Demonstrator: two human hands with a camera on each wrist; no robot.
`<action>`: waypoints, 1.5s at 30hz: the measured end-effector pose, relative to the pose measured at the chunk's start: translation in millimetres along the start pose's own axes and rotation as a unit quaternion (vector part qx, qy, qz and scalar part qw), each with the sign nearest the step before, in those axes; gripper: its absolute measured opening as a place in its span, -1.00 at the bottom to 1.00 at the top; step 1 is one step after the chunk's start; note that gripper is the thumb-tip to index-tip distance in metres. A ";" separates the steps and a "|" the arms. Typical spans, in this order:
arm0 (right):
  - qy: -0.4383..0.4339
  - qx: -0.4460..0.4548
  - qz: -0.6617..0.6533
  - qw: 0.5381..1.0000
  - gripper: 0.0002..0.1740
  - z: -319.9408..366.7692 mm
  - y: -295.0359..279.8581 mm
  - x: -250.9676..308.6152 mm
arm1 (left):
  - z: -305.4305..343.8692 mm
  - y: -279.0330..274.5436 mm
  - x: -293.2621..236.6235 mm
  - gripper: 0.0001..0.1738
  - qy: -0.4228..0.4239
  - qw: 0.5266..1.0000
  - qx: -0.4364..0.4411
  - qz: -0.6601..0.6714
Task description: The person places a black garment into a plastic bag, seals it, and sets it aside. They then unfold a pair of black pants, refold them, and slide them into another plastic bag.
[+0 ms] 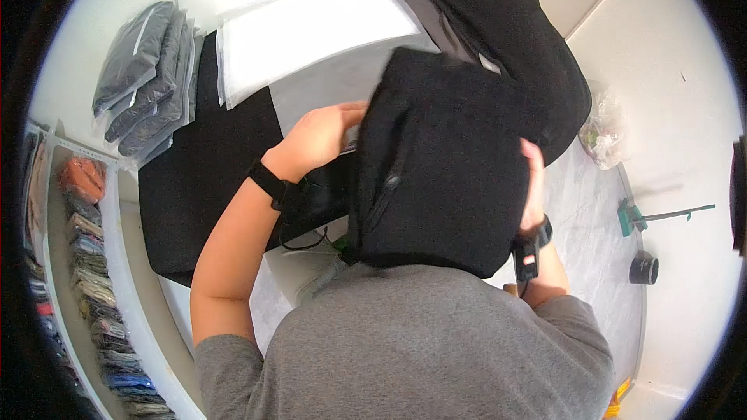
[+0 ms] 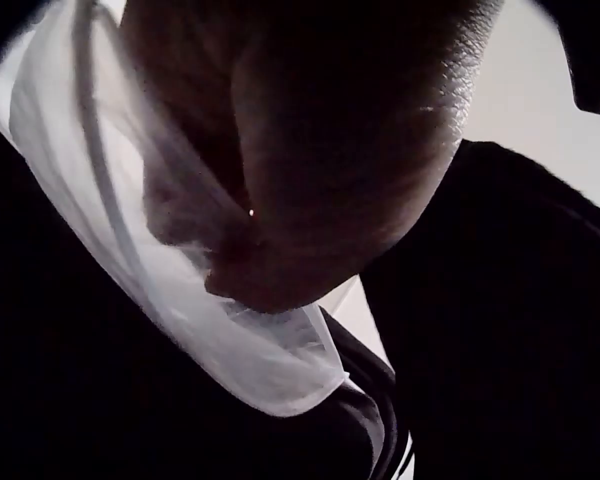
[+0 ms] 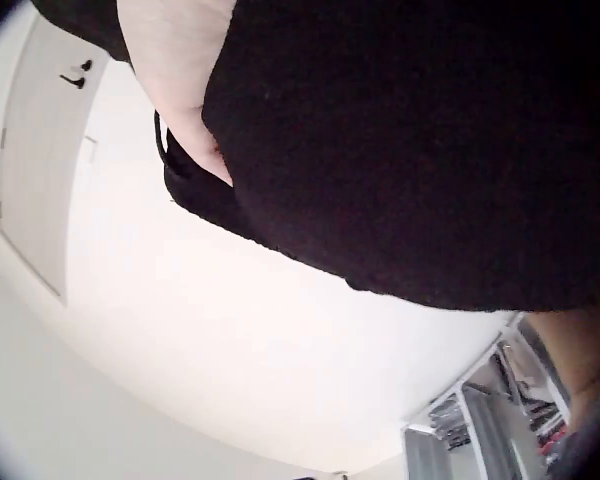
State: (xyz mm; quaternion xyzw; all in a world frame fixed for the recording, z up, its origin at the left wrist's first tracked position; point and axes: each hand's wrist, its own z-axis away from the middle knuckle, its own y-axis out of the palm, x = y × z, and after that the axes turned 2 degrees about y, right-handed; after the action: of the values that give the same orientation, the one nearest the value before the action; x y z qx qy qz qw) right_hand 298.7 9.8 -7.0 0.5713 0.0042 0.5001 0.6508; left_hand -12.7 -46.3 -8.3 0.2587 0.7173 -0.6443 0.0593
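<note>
A folded black garment is held up in front of the chest and covers much of the head view. My right hand grips its right edge, with part of the hand hidden behind the cloth; in the right wrist view the hand presses into a fold. At the garment's left side is my left hand, fingertips hidden behind it. The left wrist view shows that hand, dark against the light, pinching a translucent plastic bag that spreads below the fingers, with black cloth on both sides.
Clear plastic bags lie stacked on the grey tabletop. Bagged dark garments are piled at the left, beside black cloth. More black clothing heaps at the right. A shelf of folded clothes runs along the left.
</note>
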 end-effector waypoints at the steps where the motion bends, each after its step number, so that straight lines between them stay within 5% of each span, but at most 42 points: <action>1: 0.047 0.029 0.005 0.998 -0.45 -10.2 1.0 -3.7 | -0.1 -2.4 1.5 -0.56 0.001 1.000 0.003 -0.005; 3: 0.115 0.041 0.023 0.992 -0.40 -32.0 3.5 -14.8 | 0.8 -11.3 10.6 -0.55 0.022 0.983 -0.045 0.174; 5: 0.121 0.081 0.015 0.989 -0.41 -49.8 0.1 -18.4 | 0.9 -11.4 27.0 -0.49 0.070 0.989 -0.041 0.121; 8: 0.188 0.160 -0.007 0.969 -0.54 -70.5 -11.2 -18.5 | 4.0 -21.4 26.6 -0.31 -0.004 0.985 -0.143 0.095; 11: 0.199 0.092 0.035 0.975 -0.58 -81.1 -17.7 -26.9 | 5.3 -38.7 12.6 -0.23 -0.037 0.981 -0.126 0.140; 15: 0.208 0.102 0.061 0.971 -0.60 -74.3 4.9 -25.9 | 0.1 -55.6 2.0 -0.05 0.024 0.993 -0.067 0.093; 22: 0.232 0.100 0.086 0.964 -0.59 -91.3 8.0 -25.5 | -11.3 -72.3 12.4 -0.25 -0.001 0.981 0.106 -0.163; 25: 0.238 0.103 0.076 0.963 -0.60 -89.6 10.3 -23.0 | -30.0 -73.0 13.5 -0.39 0.044 0.980 0.092 -0.172; 33: 0.264 0.142 0.088 0.950 -0.61 -89.2 38.8 -16.4 | -52.8 -65.7 -9.7 -0.36 0.164 0.975 0.001 -0.149; 35: 0.325 0.127 0.101 0.932 -0.60 -102.0 31.7 -19.2 | -45.9 -76.0 -32.2 -0.28 0.089 0.976 0.050 -0.192; 39: 0.282 0.138 0.131 0.941 -0.58 -112.4 25.9 -22.9 | -25.3 -82.6 -35.2 -0.24 0.177 0.945 0.011 -0.274; 42: 0.332 0.152 0.119 0.923 -0.57 -120.4 24.9 -31.0 | -19.6 -80.7 -42.0 -0.24 0.165 0.945 0.029 -0.282; 45: 0.243 0.127 0.262 0.925 -0.58 -140.9 20.9 -44.0 | -21.3 -81.6 -46.3 -0.25 0.156 0.942 0.038 -0.294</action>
State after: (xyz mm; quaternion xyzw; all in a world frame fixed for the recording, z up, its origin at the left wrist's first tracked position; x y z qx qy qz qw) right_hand 181.9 81.9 -65.3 0.4912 0.0758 0.7712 0.3977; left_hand -4.2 -42.6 87.5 0.1355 0.7363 -0.6118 -0.2552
